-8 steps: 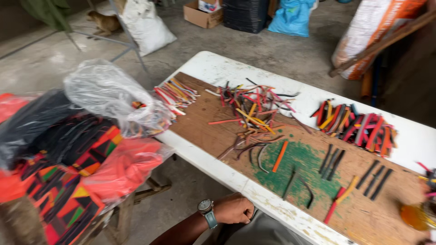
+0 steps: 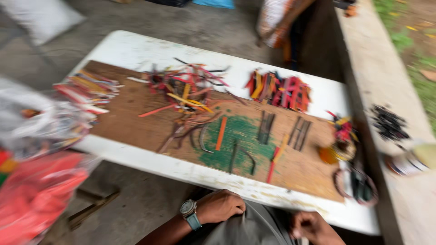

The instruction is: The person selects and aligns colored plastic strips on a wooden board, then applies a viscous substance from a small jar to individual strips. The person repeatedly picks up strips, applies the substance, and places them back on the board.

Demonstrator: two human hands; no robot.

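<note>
With the left hand [image 2: 221,206] curled loosely in the lap, its grip holding nothing, and the right hand [image 2: 313,227] likewise empty, the loose strips [image 2: 190,90] lie untended on the surface [image 2: 136,50], where a knock could scatter them off its edge.

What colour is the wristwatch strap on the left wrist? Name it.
Teal blue: the wristwatch strap, by the left hand, shows in the head view.
</note>
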